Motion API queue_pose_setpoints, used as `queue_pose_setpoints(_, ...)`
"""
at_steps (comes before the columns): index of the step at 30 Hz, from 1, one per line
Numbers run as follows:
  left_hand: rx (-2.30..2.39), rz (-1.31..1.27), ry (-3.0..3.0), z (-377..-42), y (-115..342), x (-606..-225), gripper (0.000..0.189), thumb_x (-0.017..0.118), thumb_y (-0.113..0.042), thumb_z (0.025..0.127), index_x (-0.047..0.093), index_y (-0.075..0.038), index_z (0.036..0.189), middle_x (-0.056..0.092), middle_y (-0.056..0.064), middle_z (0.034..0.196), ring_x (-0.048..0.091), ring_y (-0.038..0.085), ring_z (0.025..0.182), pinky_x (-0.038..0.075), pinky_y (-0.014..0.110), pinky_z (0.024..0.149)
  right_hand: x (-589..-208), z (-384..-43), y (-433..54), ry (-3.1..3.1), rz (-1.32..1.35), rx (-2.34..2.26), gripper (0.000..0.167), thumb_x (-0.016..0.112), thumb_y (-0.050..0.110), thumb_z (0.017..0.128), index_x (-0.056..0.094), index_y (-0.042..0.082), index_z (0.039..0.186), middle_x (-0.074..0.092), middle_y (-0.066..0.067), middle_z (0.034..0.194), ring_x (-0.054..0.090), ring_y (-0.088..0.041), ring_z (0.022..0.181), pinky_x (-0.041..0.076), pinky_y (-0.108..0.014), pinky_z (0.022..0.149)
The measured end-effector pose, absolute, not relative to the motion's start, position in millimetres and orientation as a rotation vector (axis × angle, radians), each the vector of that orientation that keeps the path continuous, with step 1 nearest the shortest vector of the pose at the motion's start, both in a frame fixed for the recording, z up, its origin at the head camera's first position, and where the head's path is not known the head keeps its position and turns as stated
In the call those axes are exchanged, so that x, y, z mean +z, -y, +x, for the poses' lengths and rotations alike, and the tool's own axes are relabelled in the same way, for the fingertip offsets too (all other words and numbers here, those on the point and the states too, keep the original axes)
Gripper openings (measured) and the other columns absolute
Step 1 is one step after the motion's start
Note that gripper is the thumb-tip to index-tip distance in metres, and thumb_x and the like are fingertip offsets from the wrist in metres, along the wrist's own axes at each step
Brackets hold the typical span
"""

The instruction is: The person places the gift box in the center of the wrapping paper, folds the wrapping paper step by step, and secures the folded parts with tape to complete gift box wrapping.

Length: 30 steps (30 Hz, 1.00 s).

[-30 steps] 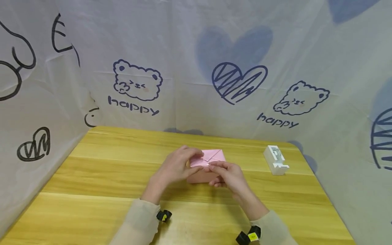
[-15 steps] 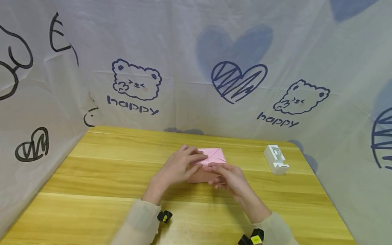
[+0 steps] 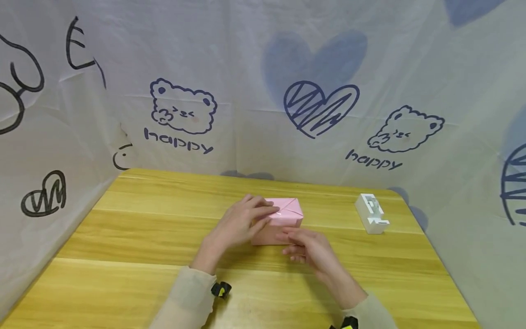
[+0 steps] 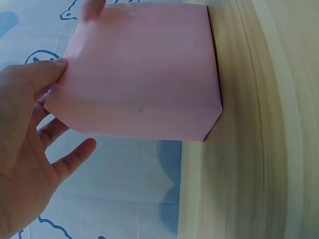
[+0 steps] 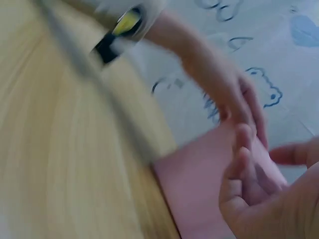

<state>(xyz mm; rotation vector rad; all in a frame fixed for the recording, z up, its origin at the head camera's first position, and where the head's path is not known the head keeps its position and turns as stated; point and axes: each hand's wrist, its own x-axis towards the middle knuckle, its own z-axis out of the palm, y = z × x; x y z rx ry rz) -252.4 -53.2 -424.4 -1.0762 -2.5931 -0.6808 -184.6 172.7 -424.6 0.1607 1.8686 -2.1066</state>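
A box wrapped in pink paper (image 3: 272, 234) sits at the middle of the table, its folded paper flaps meeting on the top face. My left hand (image 3: 237, 223) holds its left end, fingers lying over the top and thumb at the near upper edge. In the left wrist view that thumb presses the rim of the pink box (image 4: 142, 74), while the other fingers spread behind it. Just off the box's near right side, my right hand (image 3: 311, 249) hovers with loosely bent fingers and nothing visible in them. A small shiny spot, like clear tape, shows on the top.
On the right of the wooden table (image 3: 144, 228) stands a white tape dispenser (image 3: 371, 218) with a roll in it. A pale cloth printed with bears and hearts (image 3: 246, 91) hangs behind and at both sides of the table.
My right hand has come away from the box's near top edge, moving down toward me and slightly right. The left fingers have slid a little farther over the top; the box stays put.
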Motion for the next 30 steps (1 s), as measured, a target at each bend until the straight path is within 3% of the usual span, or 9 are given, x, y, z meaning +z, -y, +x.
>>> queue_pose_setpoints(5,-0.703,-1.079,2.581,-252,55,-423,0.034,0.065,-0.027,0.104,0.070,-0.024,0.138,0.066,-0.001,0.135,0.057,0.019,0.119,0.053,0.041,0.099,-425,-184,-175,-2.386,0.062,-1.967,0.022,0.071,0.012,0.098,0.070,-0.003,0.113,0.071,-0.005,0.087,0.063,-0.012,0.067,0.051,-0.021,0.059)
queue_pose_setpoints(8,-0.705,-1.090,2.572,-253,54,-423,0.034,0.065,-0.027,0.105,0.070,-0.024,0.138,0.066,-0.002,0.134,0.058,0.019,0.119,0.052,0.041,0.100,-422,-191,-177,-2.752,-0.035,-1.830,0.022,0.081,0.015,0.091,0.069,0.002,0.105,0.063,-0.007,0.089,0.058,-0.016,0.076,0.049,-0.022,0.064)
queue_pose_setpoints(13,-0.708,-1.095,2.566,-254,53,-423,0.035,0.065,-0.026,0.104,0.069,-0.023,0.138,0.067,-0.003,0.133,0.058,0.018,0.118,0.053,0.040,0.100,-425,-211,-178,-3.054,-0.206,-1.561,0.046,0.089,0.027,0.085,0.064,0.006,0.118,0.054,-0.011,0.120,0.053,-0.024,0.108,0.052,-0.041,0.088)
queue_pose_setpoints(16,-0.714,-1.095,2.566,-254,51,-424,0.034,0.065,-0.026,0.104,0.070,-0.022,0.138,0.068,-0.003,0.132,0.059,0.018,0.119,0.053,0.041,0.101,-428,-219,-178,-3.036,-0.247,-1.562,0.052,0.090,0.027,0.084,0.063,0.005,0.122,0.051,-0.012,0.128,0.053,-0.027,0.116,0.052,-0.049,0.095)
queue_pose_setpoints(25,-0.837,-1.000,2.590,-252,50,-424,0.037,0.066,-0.028,0.104,0.067,-0.018,0.140,0.063,0.001,0.142,0.056,0.023,0.133,0.046,0.047,0.113,-428,-224,-174,-3.019,-0.252,-1.592,0.052,0.089,0.027,0.085,0.061,0.006,0.123,0.052,-0.010,0.127,0.055,-0.025,0.113,0.055,-0.048,0.092)
queue_pose_setpoints(30,-1.074,-0.775,2.700,-249,54,-419,0.059,0.058,-0.045,0.106,0.050,-0.012,0.154,0.047,0.009,0.160,0.042,0.031,0.148,0.035,0.052,0.121,-428,-231,-182,-2.892,-0.206,-1.695,0.050,0.078,0.027,0.096,0.058,0.004,0.135,0.055,-0.013,0.136,0.060,-0.031,0.118,0.058,-0.044,0.091)
